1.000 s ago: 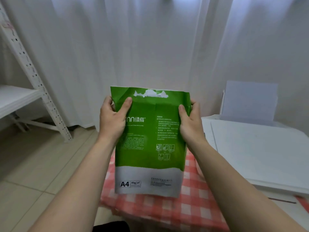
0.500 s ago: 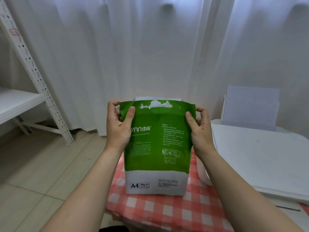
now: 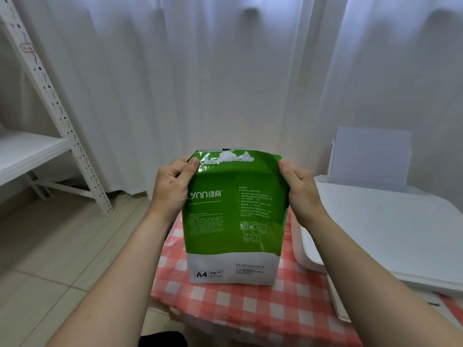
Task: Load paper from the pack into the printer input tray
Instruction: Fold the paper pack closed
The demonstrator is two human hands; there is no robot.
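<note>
A green and white pack of A4 paper (image 3: 233, 221) stands upright on the red checked tablecloth (image 3: 250, 309). Its top flap is torn and pulled toward me, and a thin white edge of paper shows behind it. My left hand (image 3: 172, 189) pinches the flap's upper left corner. My right hand (image 3: 298, 191) pinches the upper right corner. To the right sits the white printer (image 3: 388, 234), with its upright rear input tray (image 3: 370, 156) holding white sheets.
White curtains (image 3: 225, 83) hang behind the table. A white metal shelf rack (image 3: 50, 103) stands at the left over a tiled floor (image 3: 50, 259). The table's left edge lies just left of the pack.
The pack has come down to stand on the tablecloth. Both hands slid up from its sides to the top corners, and the flap is bent open toward me.
</note>
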